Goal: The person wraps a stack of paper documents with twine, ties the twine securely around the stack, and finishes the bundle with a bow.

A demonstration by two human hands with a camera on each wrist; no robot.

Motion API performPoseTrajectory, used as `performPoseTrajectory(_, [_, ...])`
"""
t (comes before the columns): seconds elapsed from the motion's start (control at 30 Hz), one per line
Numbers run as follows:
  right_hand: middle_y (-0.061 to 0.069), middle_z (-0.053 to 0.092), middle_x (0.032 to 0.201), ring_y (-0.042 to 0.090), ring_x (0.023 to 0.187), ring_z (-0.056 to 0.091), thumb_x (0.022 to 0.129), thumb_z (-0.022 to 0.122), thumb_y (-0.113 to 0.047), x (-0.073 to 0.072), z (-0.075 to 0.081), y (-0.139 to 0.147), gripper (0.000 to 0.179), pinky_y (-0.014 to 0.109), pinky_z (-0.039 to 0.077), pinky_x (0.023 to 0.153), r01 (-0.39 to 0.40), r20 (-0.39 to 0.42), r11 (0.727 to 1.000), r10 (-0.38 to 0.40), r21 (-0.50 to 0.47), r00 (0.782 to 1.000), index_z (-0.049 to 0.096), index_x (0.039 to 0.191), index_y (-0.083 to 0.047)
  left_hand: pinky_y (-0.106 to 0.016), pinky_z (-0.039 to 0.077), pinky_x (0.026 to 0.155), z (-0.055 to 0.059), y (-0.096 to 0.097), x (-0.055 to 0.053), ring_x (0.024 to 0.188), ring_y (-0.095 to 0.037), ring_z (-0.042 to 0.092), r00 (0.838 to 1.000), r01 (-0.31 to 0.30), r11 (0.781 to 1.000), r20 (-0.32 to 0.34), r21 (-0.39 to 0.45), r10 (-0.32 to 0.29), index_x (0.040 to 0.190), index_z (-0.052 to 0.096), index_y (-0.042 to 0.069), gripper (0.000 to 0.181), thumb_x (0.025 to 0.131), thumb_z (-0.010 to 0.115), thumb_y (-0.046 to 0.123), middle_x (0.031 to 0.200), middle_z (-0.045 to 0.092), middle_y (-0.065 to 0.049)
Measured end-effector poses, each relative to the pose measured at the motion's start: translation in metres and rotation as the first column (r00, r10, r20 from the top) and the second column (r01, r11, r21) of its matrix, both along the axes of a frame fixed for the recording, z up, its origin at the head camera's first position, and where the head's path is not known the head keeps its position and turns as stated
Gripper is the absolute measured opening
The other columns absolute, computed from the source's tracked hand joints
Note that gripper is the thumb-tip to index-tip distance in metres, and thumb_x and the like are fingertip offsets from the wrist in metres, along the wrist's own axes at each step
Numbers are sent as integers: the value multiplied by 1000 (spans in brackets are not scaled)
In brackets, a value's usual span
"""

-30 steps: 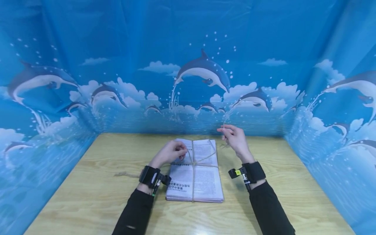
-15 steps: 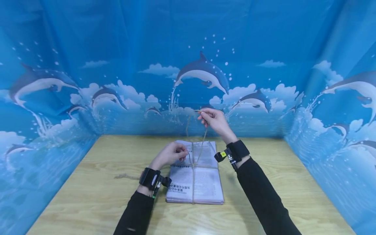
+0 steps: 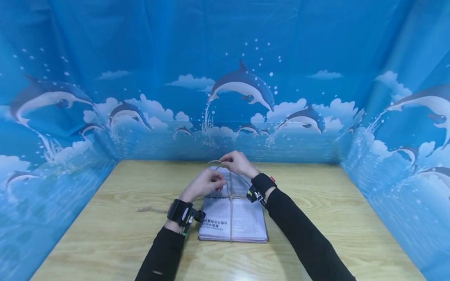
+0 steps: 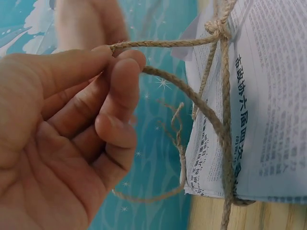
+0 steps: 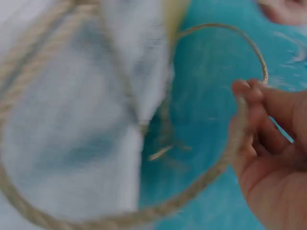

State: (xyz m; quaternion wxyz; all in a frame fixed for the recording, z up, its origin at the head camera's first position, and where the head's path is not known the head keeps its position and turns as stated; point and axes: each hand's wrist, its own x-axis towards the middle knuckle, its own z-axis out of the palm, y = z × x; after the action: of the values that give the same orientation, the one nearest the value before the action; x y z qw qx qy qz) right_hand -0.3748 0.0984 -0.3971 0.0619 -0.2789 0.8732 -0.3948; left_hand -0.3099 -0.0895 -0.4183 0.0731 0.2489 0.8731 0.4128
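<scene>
A stack of folded newspapers (image 3: 246,220) lies on the table, crossed both ways by brown twine (image 4: 225,96) with a knot (image 4: 217,29) near the middle. My left hand (image 3: 205,183) is over the stack's left far side, pinching a strand of the twine between thumb and forefinger. Beyond it, above the far edge of the stack, my right hand (image 3: 238,162) pinches another length of twine (image 5: 192,191), which bows out in a wide loop. A frayed twine end (image 4: 178,115) hangs past the papers in the left wrist view.
A loose frayed piece of twine (image 3: 151,209) sticks out on the wooden table (image 3: 116,234) left of the stack, partly behind the left wrist. A blue dolphin-print curtain (image 3: 175,58) encloses the table at the back and both sides.
My right hand has swung from the right side up and leftward, then down close to the left hand, carrying the twine into a loop. The left hand stays in place with its strand.
</scene>
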Motion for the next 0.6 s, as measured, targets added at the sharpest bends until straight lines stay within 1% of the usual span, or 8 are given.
performPoseTrajectory(0.03, [13, 70, 113, 32, 94, 67, 102, 53, -13, -1, -5, 0, 29, 35, 53, 76, -22, 57, 1000, 22, -6, 998, 64, 127, -3, -32, 48, 60, 0, 0, 0, 68, -22, 67, 1000, 1, 1000, 0, 4, -1, 95, 71, 3, 20, 99, 59, 19, 74, 69, -2])
performPoseTrajectory(0.07, [15, 70, 113, 30, 97, 68, 102, 51, -11, -1, -9, 0, 30, 37, 55, 78, -43, 107, 999, 45, -20, 993, 62, 128, -1, -32, 49, 60, -1, 0, -1, 69, -22, 67, 1000, 1, 1000, 1, 7, -1, 95, 70, 3, 20, 99, 60, 19, 74, 69, -2])
performPoseTrajectory(0.13, [18, 68, 117, 27, 99, 67, 103, 47, -7, -1, -16, 2, 32, 40, 56, 81, -76, 206, 994, 89, -74, 974, 57, 132, 2, -31, 49, 59, -1, 0, -1, 69, -23, 67, 1000, 2, 1000, 3, 13, -2, 94, 70, 1, 19, 98, 60, 17, 74, 69, -2])
performPoseTrajectory(0.2, [21, 65, 122, 26, 103, 66, 103, 44, -4, -2, -20, 5, 34, 44, 55, 88, -82, 274, 985, 122, -155, 954, 53, 135, 5, -31, 49, 58, -1, 0, -2, 69, -25, 67, 1000, 0, 1000, 1, 11, 0, 94, 70, 1, 18, 98, 61, 16, 73, 69, -2])
performPoseTrajectory(0.27, [24, 64, 122, 28, 105, 66, 103, 45, -5, -2, -21, 9, 34, 47, 53, 90, -66, 281, 976, 124, -207, 952, 53, 134, 6, -31, 48, 58, -1, 0, -2, 69, -26, 67, 1000, -8, 1000, 7, 3, 7, 94, 70, 1, 19, 98, 60, 17, 72, 69, -2])
performPoseTrajectory(0.37, [27, 64, 119, 38, 105, 63, 103, 47, -9, 1, -21, 13, 33, 55, 51, 90, -42, 258, 968, 108, -248, 960, 55, 131, 7, -31, 48, 56, 0, 0, -2, 69, -29, 68, 1000, -17, 1000, 17, -1, 17, 95, 70, 1, 19, 98, 60, 18, 72, 69, -4])
performPoseTrajectory(0.47, [28, 65, 114, 45, 100, 61, 103, 50, -13, 7, -23, 19, 32, 60, 49, 84, -23, 234, 974, 77, -225, 969, 59, 127, 6, -31, 48, 55, 1, 0, -1, 70, -31, 68, 999, -30, 1000, 32, 8, 30, 96, 70, 1, 20, 98, 60, 18, 74, 70, -7])
performPoseTrajectory(0.6, [23, 69, 107, 47, 91, 61, 102, 54, -19, 19, -29, 27, 30, 57, 51, 75, -17, 238, 984, 59, -176, 970, 64, 121, 2, -30, 46, 53, 1, -1, 0, 71, -32, 68, 998, -49, 999, 45, 10, 48, 98, 71, 3, 20, 97, 61, 20, 75, 72, -8])
